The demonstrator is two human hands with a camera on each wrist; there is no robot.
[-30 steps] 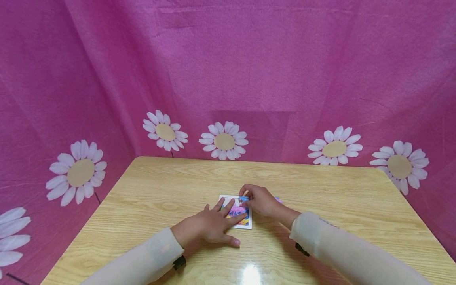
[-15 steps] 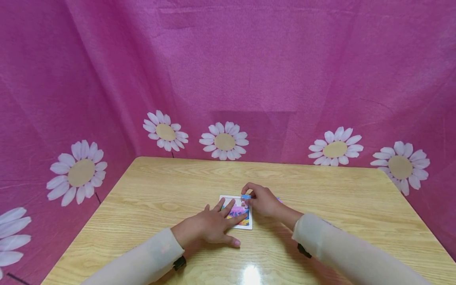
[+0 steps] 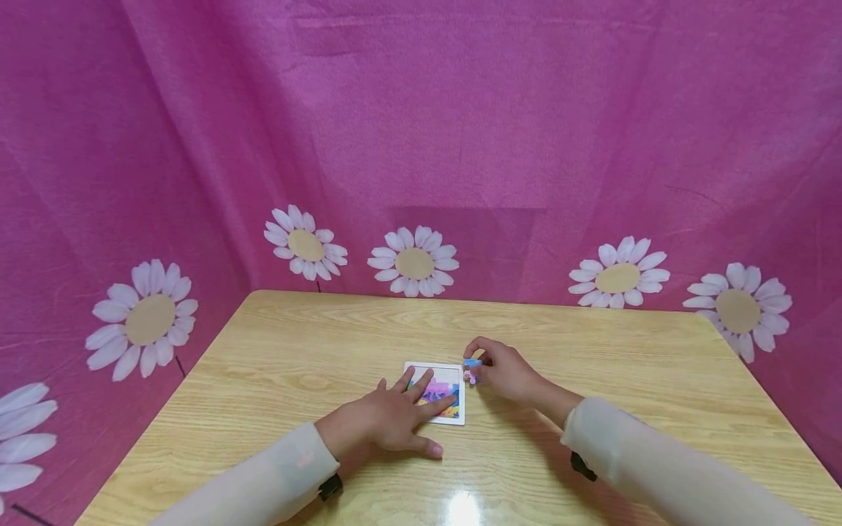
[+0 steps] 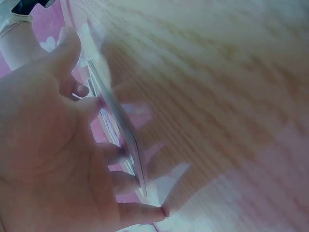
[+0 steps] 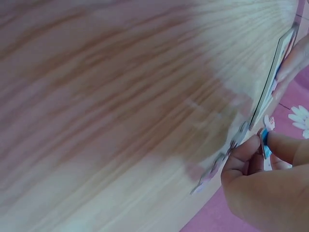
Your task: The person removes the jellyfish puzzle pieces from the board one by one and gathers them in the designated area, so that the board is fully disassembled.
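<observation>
Left hand (image 3: 395, 416) lies flat, fingers spread and straight, pressing down on the puzzle board (image 3: 452, 376) in the middle of the wooden table (image 3: 592, 351). Right hand (image 3: 506, 374) sits just beside the board's right edge, fingertips curled and pinching a small blue-and-pink puzzle piece (image 3: 471, 369). Pink daisy-print cloth (image 3: 421, 146) hangs behind.

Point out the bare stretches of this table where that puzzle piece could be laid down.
The table is bare left of the puzzle board, along the far edge under the daisy backdrop, and right of the right hand. It is crowded at the middle: the left hand presses on the board, the right hand pinches a puzzle piece beside it.
</observation>
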